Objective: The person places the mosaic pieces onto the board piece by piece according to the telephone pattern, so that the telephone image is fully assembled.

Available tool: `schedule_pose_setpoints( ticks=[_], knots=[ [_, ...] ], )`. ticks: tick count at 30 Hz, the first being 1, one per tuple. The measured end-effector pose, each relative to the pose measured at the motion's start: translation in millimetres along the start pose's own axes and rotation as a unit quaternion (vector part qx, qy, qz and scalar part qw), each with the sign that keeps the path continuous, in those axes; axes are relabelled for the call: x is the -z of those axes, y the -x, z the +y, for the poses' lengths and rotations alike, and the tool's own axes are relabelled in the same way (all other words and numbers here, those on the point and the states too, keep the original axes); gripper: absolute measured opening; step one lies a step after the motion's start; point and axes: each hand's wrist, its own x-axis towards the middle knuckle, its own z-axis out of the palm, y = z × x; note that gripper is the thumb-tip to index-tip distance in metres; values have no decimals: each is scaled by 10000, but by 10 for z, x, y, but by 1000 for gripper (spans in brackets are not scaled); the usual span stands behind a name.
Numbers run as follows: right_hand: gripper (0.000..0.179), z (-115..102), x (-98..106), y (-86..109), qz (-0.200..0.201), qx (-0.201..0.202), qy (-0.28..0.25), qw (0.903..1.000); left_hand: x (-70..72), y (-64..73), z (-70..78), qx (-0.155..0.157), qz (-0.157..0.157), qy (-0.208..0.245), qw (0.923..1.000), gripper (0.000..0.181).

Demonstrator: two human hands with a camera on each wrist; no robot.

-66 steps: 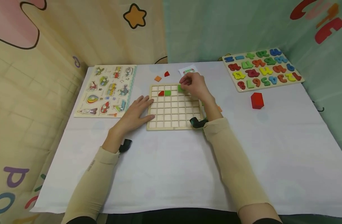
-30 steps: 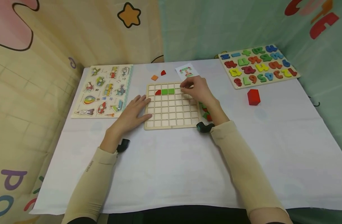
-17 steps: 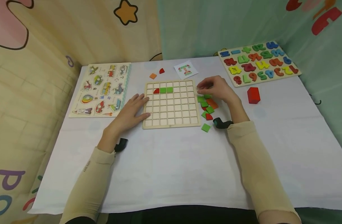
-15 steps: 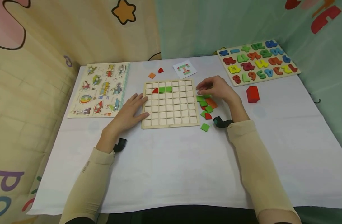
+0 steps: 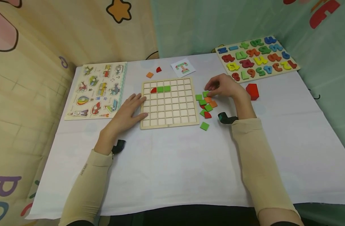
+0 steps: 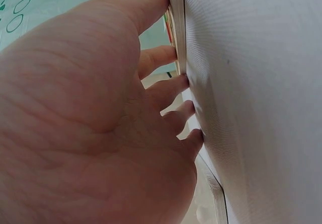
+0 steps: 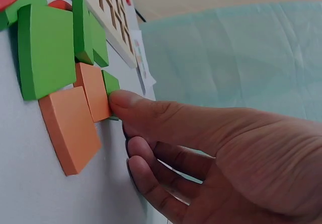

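Note:
My left hand (image 5: 130, 111) lies with its fingers spread at the left edge of a wooden grid board (image 5: 169, 126). In the left wrist view its fingertips touch the board's side and the white cloth. A red quarter-circle tile (image 5: 153, 90) and two green square tiles (image 5: 163, 88) sit in one row of the grid. My right hand (image 5: 224, 86) is at the loose pile right of the board, fingers curled. Its thumb and fingers pinch a green square tile (image 7: 110, 82) at the pile's far end; the index fingertip is hidden. Orange tiles (image 7: 71, 126) lie beside it.
A pattern card (image 5: 183, 67) lies behind the board, near a loose orange tile (image 5: 149, 75) and a red tile (image 5: 159, 69). A picture puzzle (image 5: 96, 89) is at left. A number puzzle (image 5: 257, 59) stands back right, with a red box (image 5: 252, 91) before it.
A second green tile has come to lie in the grid beside the first. My right hand has moved off the board, rightward to the loose tiles. The left hand stays at the board's edge.

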Motion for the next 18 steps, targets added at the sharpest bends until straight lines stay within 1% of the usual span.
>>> schedule_pose_setpoints(
  ticks=[5, 8, 14, 18],
  knots=[
    [30, -9, 5, 17, -52, -162, 54, 9998, -13, 1, -18, -38, 34, 10, 10000, 76],
    [27, 5, 0, 10, -87, -229, 70, 9997, -19, 0, -28, -61, 50, 34, 10000, 76],
    [20, 23, -13, -11, -150, -44, -42, 9999, -17, -3, -28, -53, 53, 59, 10000, 76],
    [24, 16, -13, -11, -179, 40, -17, 9998, -17, -7, -23, -31, 63, 58, 10000, 76]
  ],
)
